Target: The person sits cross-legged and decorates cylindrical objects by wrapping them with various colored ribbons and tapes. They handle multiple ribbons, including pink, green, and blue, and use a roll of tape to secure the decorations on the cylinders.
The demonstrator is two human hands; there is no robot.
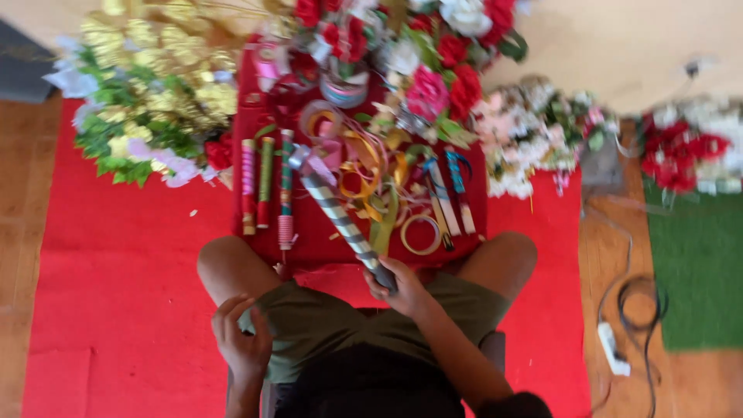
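Observation:
My right hand (396, 288) grips the lower end of a long stick wrapped in grey-and-white striped ribbon (340, 220), which slants up and left over a dark red cloth (313, 232). A pale ribbon bow (309, 161) sits at the stick's top end. My left hand (241, 334) rests on my left thigh with fingers curled; it holds nothing that I can see. Between my knees the cloth carries three upright ribbon-wrapped sticks (265, 184) and a tangle of orange and gold ribbon loops (371, 174).
Gold and green artificial flowers (151, 93) lie at the back left, red and pink ones (433, 54) at the back centre, white ones (530, 139) to the right. A red mat (116, 294) covers the floor. Black cables and a white power strip (615, 344) lie right, beside green turf (696, 263).

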